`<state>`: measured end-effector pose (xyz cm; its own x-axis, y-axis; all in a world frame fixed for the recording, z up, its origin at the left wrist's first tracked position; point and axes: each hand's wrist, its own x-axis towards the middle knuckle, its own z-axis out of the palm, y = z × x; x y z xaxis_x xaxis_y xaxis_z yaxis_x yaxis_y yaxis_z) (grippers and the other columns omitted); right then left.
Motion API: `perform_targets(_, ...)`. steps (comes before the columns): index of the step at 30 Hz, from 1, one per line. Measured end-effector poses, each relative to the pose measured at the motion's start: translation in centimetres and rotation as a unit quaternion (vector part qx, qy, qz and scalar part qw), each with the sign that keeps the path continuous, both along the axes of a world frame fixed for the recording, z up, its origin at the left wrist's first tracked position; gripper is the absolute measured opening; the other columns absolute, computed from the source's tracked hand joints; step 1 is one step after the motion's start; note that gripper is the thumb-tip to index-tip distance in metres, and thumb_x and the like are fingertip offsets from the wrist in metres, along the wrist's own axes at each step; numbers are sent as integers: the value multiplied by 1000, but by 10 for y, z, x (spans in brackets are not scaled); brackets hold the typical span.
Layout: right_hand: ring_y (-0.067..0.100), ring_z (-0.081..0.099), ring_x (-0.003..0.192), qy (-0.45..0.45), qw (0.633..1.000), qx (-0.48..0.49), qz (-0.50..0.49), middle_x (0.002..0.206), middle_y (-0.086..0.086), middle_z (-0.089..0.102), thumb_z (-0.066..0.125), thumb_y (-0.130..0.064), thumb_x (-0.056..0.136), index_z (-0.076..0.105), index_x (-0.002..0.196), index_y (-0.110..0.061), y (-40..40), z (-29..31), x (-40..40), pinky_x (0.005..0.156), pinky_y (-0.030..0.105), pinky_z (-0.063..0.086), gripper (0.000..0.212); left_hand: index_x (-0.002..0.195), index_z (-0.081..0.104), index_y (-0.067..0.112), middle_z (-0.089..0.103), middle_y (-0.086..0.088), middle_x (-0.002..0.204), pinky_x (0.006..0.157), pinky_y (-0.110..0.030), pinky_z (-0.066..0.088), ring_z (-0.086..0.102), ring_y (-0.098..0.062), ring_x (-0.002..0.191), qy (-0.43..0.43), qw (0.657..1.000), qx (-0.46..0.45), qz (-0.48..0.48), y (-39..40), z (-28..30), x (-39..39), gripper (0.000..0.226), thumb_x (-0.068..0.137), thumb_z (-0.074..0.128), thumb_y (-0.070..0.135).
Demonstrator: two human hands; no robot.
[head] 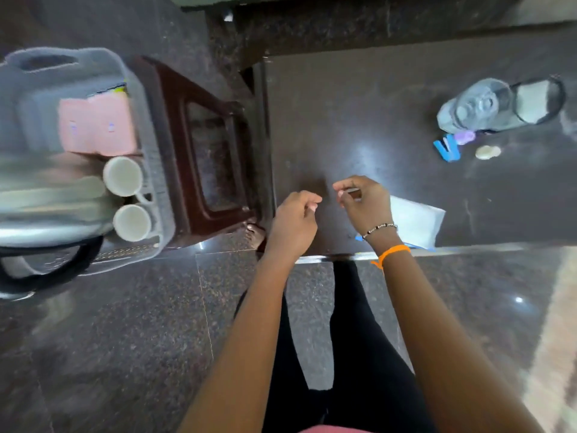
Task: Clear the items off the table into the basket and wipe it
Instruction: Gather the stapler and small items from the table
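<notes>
Beside the dark glossy worktop [359, 98], a grey plastic basket [150, 170] on a brown stool [203, 151] is already loaded with two white cups [123, 175], a pink box and metal ware. Left on the worktop, far from the basket, are a clear lidded jar [487, 104], a blue clip [447, 148] and small bits; a white cloth [415, 220] lies unused, so wiping is judged undone. The left hand [293, 223] is loosely curled, holding nothing; the right hand [363, 203] is pinched narrow on something small, unidentifiable.
</notes>
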<state>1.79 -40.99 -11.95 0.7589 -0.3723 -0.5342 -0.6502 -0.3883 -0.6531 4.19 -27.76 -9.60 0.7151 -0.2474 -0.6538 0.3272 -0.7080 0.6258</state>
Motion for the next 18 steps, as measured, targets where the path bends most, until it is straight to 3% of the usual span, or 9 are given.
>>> perform_targets(3, 32, 67, 81, 39, 998, -9, -56, 96, 17, 71, 52, 3, 83, 69, 92, -5, -55, -9, -36, 83, 37, 54, 21, 109, 64, 17, 62, -3, 118, 88, -16, 37, 56, -16, 109, 39, 998, 22, -51, -49, -11, -22, 28, 93, 43, 8)
perform_targets(5, 37, 67, 84, 57, 995, -8, -86, 98, 20, 70, 51, 3, 84, 69, 93, -3, -84, -15, -52, 87, 41, 54, 21, 112, 64, 17, 61, -3, 120, 89, -18, 36, 56, -17, 111, 66, 994, 37, -78, -73, -18, -32, 29, 94, 41, 9)
perform_targets(8, 36, 66, 90, 53, 992, -48, -103, 103, 20, 70, 50, 5, 82, 70, 94, -1, -128, -21, -68, 85, 25, 47, 24, 114, 63, 13, 60, -7, 124, 91, -19, 37, 56, -21, 114, 82, 989, 40, -113, -113, -27, -43, 31, 94, 40, 8)
perform_targets(11, 37, 63, 95, 41, 988, -79, -124, 116, 22, 62, 49, 6, 82, 65, 103, 0, -172, -29, -72, 87, 29, 46, 27, 117, 61, 14, 61, -7, 124, 83, -19, 39, 56, -23, 112, 89, 985, 44, -142, -154, -35, -44, 34, 93, 39, 5)
perform_targets(16, 35, 53, 110, 29, 983, -131, -127, 129, 23, 41, 46, 6, 83, 53, 121, -2, -226, -42, -61, 101, 32, 38, 40, 144, 32, 20, 49, -16, 129, 100, -35, 39, 49, -30, 120, 35, 968, 63, -241, -216, -48, -30, 57, 91, 39, 0)
perform_targets(18, 33, 47, 117, 29, 981, -153, -114, 132, 21, 37, 45, 7, 81, 51, 123, -4, -245, -48, -57, 104, 30, 33, 43, 147, 22, 25, 43, -18, 130, 100, -42, 42, 50, -35, 118, 13, 956, 83, -281, -241, -55, -26, 64, 91, 40, 1)
